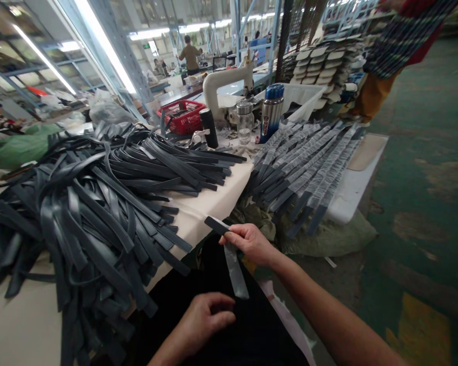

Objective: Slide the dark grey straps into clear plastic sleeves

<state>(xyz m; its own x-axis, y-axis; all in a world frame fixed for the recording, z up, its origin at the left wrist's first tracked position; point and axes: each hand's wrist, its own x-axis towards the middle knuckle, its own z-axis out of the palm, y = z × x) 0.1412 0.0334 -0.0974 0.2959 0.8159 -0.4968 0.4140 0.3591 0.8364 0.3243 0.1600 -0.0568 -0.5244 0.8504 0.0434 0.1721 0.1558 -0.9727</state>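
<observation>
Many smooth, flat dark strips (91, 198) lie tangled at nine o'clock, some ends hanging past the edge of the cream table (213, 201). At eleven, a red lattice basket (194, 122) contains dark pieces. At six, the left hand (209, 320) is free, loosely curled, thumb apart from the fingers. Above it, still toward six, the right hand (250, 243) pinches one short dark strip (216, 225); a shiny, translucent length (235, 277) hangs below the grip. At three, strips in wrinkled film (309, 157) lie side by side; farther right is open green floor (427, 168).
</observation>
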